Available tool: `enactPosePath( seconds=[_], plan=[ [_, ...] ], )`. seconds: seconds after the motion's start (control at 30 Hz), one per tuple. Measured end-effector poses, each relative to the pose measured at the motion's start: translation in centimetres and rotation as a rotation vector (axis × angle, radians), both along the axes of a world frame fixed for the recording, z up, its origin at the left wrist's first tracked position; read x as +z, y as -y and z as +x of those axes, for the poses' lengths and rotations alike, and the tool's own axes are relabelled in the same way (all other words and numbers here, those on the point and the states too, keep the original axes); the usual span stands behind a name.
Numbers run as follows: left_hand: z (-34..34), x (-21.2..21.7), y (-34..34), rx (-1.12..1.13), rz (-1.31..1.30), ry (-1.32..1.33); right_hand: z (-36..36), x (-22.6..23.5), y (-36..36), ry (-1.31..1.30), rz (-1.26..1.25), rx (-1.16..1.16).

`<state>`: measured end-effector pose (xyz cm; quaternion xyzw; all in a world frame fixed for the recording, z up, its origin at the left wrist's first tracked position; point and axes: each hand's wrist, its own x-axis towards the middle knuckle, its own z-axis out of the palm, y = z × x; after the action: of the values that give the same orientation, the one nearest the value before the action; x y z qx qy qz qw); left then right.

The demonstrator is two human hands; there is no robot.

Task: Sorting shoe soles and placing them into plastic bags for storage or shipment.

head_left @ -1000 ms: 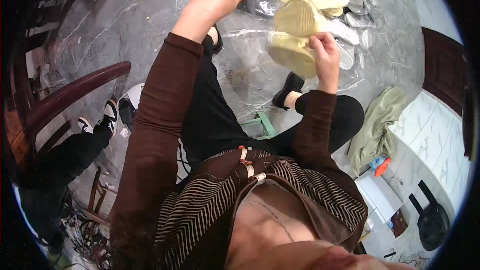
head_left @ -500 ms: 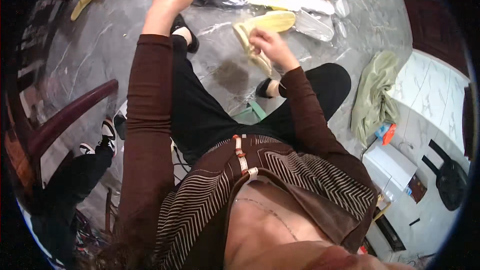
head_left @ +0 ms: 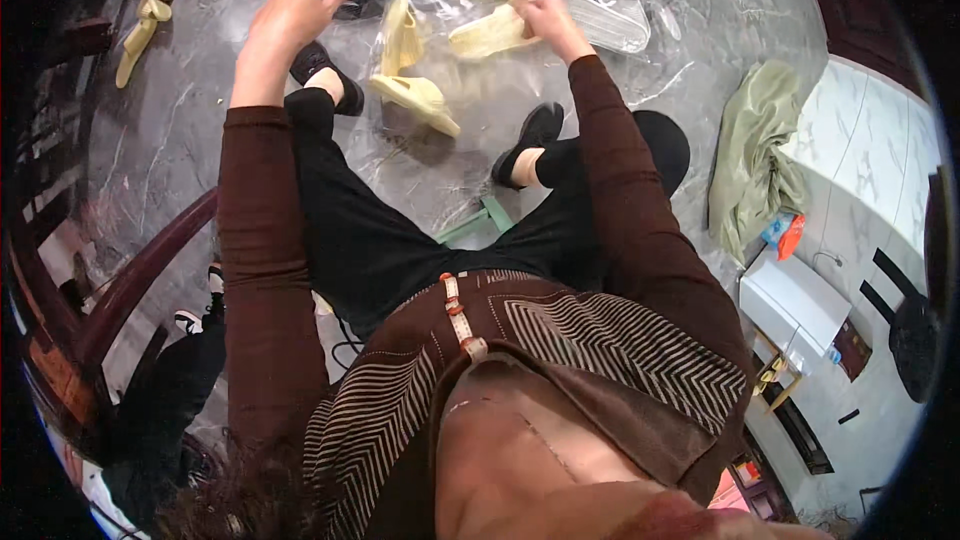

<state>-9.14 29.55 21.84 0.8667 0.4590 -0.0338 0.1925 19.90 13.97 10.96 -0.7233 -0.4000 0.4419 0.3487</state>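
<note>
My left hand [head_left: 290,12] reaches over the floor at the far left with thumb and fingers apart, holding nothing visible, close to some black slippers [head_left: 352,2]. My right hand [head_left: 546,16] has its fingers closed on the end of a pale yellow slipper [head_left: 488,33], which lies sole up. Between my feet are two more yellow slippers: a standing one [head_left: 401,38] and, nearer to me, a tilted one [head_left: 418,102]. Clear plastic wrapping seems to surround several of the slippers. The right fingertips are partly hidden.
Behind my right hand lie a white slipper [head_left: 610,24] and other yellow and white ones. A dark wooden chair arm [head_left: 150,260] stands at left, near another person's leg [head_left: 165,380]. An olive cloth bag [head_left: 755,160] and a white box [head_left: 795,295] are at right.
The two yellow slippers between my feet have shifted left, and my right hand has let go there and moved up onto another yellow slipper. My left hand stays near the black slippers.
</note>
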Motion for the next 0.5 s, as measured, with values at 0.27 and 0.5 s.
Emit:
enactPosePath(
  seconds=[0.27,0.5],
  plan=[
    [3.1,0.5,1.6,-0.056,0.095,0.016,12.4,-15.1,-1.6,0.593,0.055,-0.129],
    [3.9,1.1,1.6,-0.068,0.130,0.035,16.8,-22.0,-1.2,0.548,-0.170,-0.149]
  ],
)
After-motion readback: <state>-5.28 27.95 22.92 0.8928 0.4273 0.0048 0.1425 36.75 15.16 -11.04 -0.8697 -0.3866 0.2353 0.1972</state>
